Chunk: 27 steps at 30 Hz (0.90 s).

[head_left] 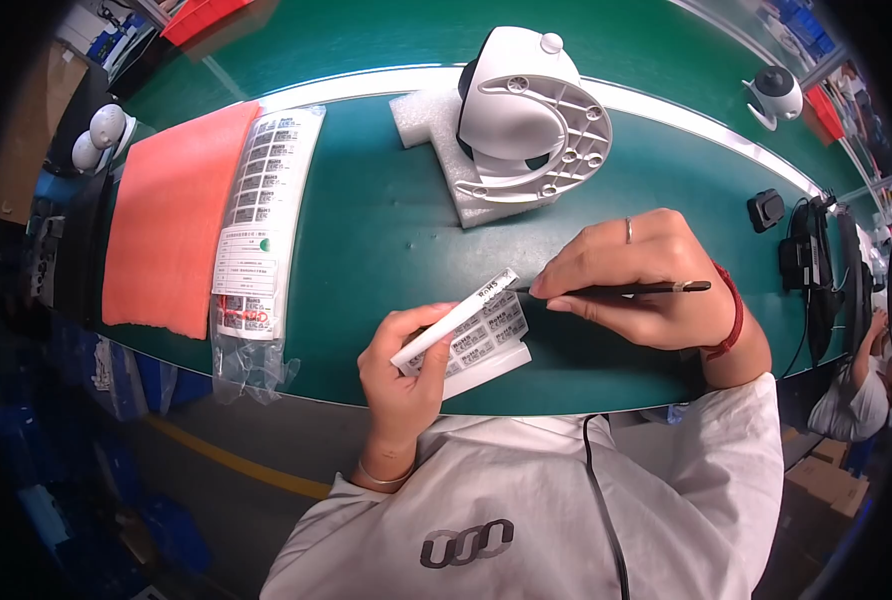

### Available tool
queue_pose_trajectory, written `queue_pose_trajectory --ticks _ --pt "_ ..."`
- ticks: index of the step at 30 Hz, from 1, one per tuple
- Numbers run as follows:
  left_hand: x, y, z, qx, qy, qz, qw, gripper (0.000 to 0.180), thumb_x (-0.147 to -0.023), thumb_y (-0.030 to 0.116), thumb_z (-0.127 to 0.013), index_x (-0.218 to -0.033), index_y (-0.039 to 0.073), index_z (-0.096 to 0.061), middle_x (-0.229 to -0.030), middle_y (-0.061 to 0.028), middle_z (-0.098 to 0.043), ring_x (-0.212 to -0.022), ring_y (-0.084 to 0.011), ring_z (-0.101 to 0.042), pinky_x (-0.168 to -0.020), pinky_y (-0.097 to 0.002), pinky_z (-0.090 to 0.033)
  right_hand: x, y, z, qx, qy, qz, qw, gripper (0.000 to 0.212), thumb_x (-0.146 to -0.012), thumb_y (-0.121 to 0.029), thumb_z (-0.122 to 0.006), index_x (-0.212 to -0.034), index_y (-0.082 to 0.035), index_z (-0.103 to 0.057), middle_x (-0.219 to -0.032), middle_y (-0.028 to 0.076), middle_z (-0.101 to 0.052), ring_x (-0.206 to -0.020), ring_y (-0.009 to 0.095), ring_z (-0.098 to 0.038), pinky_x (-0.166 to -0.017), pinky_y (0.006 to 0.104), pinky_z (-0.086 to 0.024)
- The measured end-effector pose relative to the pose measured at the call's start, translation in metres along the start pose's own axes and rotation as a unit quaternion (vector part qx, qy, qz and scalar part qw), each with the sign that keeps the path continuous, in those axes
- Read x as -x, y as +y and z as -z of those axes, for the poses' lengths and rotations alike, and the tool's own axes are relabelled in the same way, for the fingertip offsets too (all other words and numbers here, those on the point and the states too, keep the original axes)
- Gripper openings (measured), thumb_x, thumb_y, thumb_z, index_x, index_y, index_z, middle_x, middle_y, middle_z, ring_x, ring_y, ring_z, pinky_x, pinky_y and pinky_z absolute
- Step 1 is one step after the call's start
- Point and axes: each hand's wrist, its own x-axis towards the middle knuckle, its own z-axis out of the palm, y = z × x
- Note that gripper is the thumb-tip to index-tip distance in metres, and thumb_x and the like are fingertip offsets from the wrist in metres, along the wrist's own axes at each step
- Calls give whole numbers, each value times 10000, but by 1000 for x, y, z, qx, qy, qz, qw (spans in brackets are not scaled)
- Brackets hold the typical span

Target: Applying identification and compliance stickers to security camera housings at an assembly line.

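Observation:
My left hand [406,372] grips a sheet of labels [476,340], thumb in front. The sheet is white with rows of small grey printed labels, and its upper edge is curled over. My right hand [646,285] pinches slim black tweezers [631,289], whose tip meets the sheet's upper right edge. Whether a label is caught in the tip is too small to tell. Beyond my hands, a white plastic device [526,120] lies with its ribbed, oval base showing. It rests on a white foam block [466,200].
An orange foam sheet [171,220] lies at left, beside a clear bag of label sheets [266,220]. A small black block [766,210] and black cables [816,260] are at right. Another white device [774,95] stands far right. A person [856,395] sits at the right edge.

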Motion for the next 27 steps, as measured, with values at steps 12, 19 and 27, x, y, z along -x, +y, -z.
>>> queue_pose_trajectory --ticks 12,19,27 --pt "4 0 11 -23 -43 52 997 210 -798 -67 -652 -1002 -18 -639 -951 -117 -702 -807 -144 -663 -718 -248 -516 14 -18 -17 243 118 153 950 221 -672 -9 -660 -890 17 -690 -827 123 -670 -709 229 -677 -577 308 -547" --pt "1 4 12 6 -44 90 995 207 -817 -53 -659 -1021 -33 -629 -962 -116 -700 -822 -121 -662 -722 -234 -514 17 -15 -24 128 96 47 986 215 -675 46 -760 -873 -7 -695 -836 113 -688 -738 229 -694 -642 286 -549" --pt "5 -9 12 5 -85 48 995 298 -782 -113 -626 -1063 -15 -618 -1003 -128 -691 -861 -165 -673 -720 -256 -528 17 0 -21 36 67 13 997 191 -730 92 -702 -908 25 -680 -832 135 -679 -746 258 -680 -643 311 -543"
